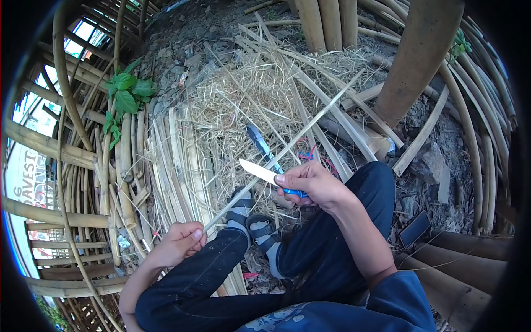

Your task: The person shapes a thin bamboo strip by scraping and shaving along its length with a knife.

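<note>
My left hand (180, 243) is closed around the lower end of a long, thin bamboo strip (311, 123), above my left knee. The strip slants up and away to the right. My right hand (312, 185) grips a knife (259, 171) by its blue handle, thumb at the base of the blade. The pale blade points left and lies across the strip in this view; whether it touches cannot be made out. Beyond it, a dark-bladed tool (257, 138) with a bluish lower part rests on a heap of bamboo shavings (243, 91).
Split bamboo slats (191, 166) lie left of my feet. A thick bamboo pole (417, 61) stands at the right, with more poles behind. A bamboo lattice (72, 216) borders the left, beside a leafy plant (126, 88). A dark phone-like object (415, 229) lies right of my leg.
</note>
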`<state>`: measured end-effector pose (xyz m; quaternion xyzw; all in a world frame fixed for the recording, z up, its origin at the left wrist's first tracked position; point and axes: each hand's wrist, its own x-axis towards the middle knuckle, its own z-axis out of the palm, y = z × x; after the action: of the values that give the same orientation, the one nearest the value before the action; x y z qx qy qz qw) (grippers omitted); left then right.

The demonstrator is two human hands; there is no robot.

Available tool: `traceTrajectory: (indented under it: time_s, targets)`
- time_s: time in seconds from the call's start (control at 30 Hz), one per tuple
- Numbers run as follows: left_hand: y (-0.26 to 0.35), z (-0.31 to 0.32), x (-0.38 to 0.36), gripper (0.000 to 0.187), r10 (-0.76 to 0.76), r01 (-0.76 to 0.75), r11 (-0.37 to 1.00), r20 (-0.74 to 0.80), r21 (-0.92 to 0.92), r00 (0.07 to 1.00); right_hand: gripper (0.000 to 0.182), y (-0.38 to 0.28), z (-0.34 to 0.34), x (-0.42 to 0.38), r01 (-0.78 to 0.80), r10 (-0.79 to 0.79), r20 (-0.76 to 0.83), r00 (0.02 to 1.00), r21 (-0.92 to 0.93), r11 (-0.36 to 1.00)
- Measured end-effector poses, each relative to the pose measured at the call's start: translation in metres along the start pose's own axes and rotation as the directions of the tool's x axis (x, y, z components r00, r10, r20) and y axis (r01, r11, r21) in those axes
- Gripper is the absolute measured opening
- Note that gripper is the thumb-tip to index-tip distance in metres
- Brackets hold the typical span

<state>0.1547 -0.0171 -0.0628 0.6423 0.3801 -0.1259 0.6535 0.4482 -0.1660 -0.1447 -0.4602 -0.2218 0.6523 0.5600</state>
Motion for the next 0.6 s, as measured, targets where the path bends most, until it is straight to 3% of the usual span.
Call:
traceTrajectory:
  time_s: [0.17,0.27,0.53,0.6]
  targets:
    - [-0.002,-0.001,0.0,0.033,0.03,-0.03,1.0,-0.021,0.002,0.999,0.029,0.004,-0.023,0.005,0.082,-0.081,-0.055,0.995,0.007,0.997]
    - [-0.002,-0.004,-0.001,0.031,0.008,-0.008,1.0,-0.023,-0.001,1.0,0.029,-0.001,-0.03,0.005,0.036,-0.042,-0.133,0.99,-0.05,0.998]
    - [-0.003,-0.004,0.0,0.031,-0.01,0.01,1.0,-0.009,-0.029,1.0,0.03,-0.007,-0.036,0.001,0.085,-0.092,-0.16,0.983,-0.049,0.995]
    - [-0.002,-0.001,0.001,0.033,0.043,-0.044,0.999,-0.044,-0.012,0.998,0.03,-0.008,-0.037,0.001,0.079,-0.092,-0.18,0.979,-0.078,0.994]
